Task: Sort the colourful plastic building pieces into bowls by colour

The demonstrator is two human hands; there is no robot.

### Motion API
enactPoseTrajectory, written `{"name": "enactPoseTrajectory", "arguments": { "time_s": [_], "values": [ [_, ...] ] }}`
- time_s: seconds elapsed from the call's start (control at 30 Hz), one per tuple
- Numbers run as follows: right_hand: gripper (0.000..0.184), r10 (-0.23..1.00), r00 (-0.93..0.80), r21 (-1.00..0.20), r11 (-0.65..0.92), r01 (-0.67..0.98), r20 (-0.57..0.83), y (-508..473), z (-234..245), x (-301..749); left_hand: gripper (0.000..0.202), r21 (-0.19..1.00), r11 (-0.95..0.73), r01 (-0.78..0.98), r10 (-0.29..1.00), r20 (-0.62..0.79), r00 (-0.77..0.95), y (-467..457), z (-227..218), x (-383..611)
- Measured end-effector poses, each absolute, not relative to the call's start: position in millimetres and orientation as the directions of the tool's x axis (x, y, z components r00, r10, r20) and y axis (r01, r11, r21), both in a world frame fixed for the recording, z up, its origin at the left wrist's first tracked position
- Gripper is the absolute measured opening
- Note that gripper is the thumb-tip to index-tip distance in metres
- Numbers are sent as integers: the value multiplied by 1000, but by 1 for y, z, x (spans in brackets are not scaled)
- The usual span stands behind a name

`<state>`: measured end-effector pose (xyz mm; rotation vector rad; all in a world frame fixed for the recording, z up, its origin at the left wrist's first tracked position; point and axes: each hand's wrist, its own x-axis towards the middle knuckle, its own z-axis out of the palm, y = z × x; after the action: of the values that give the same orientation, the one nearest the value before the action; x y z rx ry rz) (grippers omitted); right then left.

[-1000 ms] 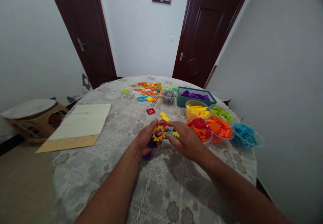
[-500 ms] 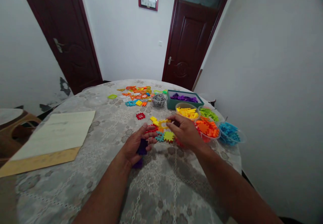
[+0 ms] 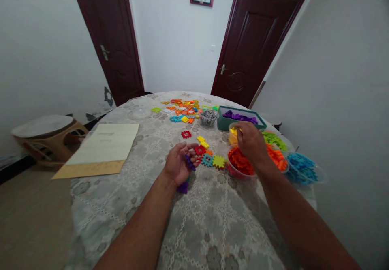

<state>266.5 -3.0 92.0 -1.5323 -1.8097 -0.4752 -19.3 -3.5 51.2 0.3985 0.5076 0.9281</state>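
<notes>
My left hand (image 3: 179,162) rests on the table, palm up, fingers curled loosely round purple building pieces (image 3: 190,163); another purple piece (image 3: 182,187) pokes out under its heel. My right hand (image 3: 251,142) hovers over the tub of yellow pieces (image 3: 232,134), fingers bent down into it; what they grip is hidden. Between the hands lie a red piece (image 3: 199,150), a teal piece (image 3: 207,160) and a lime piece (image 3: 219,162) joined in a row, with loose yellow pieces (image 3: 202,141) just beyond.
Clear tubs of red (image 3: 238,165), orange (image 3: 277,158), green (image 3: 274,139) and blue pieces (image 3: 300,168) crowd the right. A teal box of purple pieces (image 3: 238,117), a grey tub (image 3: 208,117), a scattered pile (image 3: 181,110). Papers (image 3: 103,143) lie left; a stool (image 3: 45,134) stands beyond.
My right hand has left the small assembly and moved right and away to the yellow tub. The yellow ring seen earlier is gone from view. My left hand has turned palm up.
</notes>
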Motion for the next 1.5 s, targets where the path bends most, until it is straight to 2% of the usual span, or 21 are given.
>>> {"name": "enactPoseTrajectory", "arguments": {
  "time_s": [0.13, 0.23, 0.3, 0.4, 0.53, 0.63, 0.77, 0.87, 0.97, 1.1, 1.2, 1.3, 1.4, 1.5],
  "values": [
    [23, 756, -147, -254, 386, 887, 638, -42, 94, 203, 50, 534, 492, -688, 866, -216, 451, -3, 48, -18],
    [18, 825, -242, -369, 465, 805, 511, -68, 88, 161, 56, 586, 446, -676, 886, -186, 424, -3, 49, -17],
    [21, 849, -284, -429, 480, 765, 444, -78, 81, 142, 56, 633, 417, -652, 897, -172, 407, -3, 51, -15],
    [29, 879, -251, -493, 442, 750, 407, -81, 70, 129, 54, 687, 392, -612, 902, -156, 402, -4, 51, -15],
    [19, 902, -126, -583, 368, 725, 413, -76, 68, 135, 49, 731, 373, -572, 893, -115, 435, -4, 51, -17],
    [13, 918, -38, -665, 314, 678, 395, -76, 74, 146, 51, 805, 350, -480, 882, -110, 459, -6, 54, -18],
    [13, 952, 22, -794, 242, 558, 305, -83, 81, 165, 47, 883, 281, -377, 897, -102, 430, -9, 57, -16],
    [11, 977, -10, -852, 189, 489, 212, -85, 84, 184, 47, 911, 265, -316, 893, -108, 437, -9, 53, -13],
    [13, 986, -9, -854, 148, 499, 166, -73, 93, 212, 45, 953, 191, -237, 923, -92, 373, -6, 46, -11],
    [17, 957, 161, -814, 110, 570, 242, -25, 122, 267, 34, 992, 44, -116, 984, -23, 179, 0, 41, -13],
    [25, 820, 463, -841, 39, 539, 335, 19, 148, 310, 24, 995, -9, -94, 998, 15, 53, 2, 45, -18],
    [37, 706, 581, -842, 41, 537, 405, 42, 163, 330, 22, 995, -26, -96, 999, 24, -21, 3, 47, -22],
    [31, 699, 509, -780, 113, 615, 503, 26, 157, 307, 24, 997, -31, -75, 998, 27, -53, 5, 47, -27],
    [23, 799, 235, -676, 266, 687, 553, -24, 128, 247, 24, 997, -64, -52, 996, 60, -68, 7, 46, -31]
  ]
}}
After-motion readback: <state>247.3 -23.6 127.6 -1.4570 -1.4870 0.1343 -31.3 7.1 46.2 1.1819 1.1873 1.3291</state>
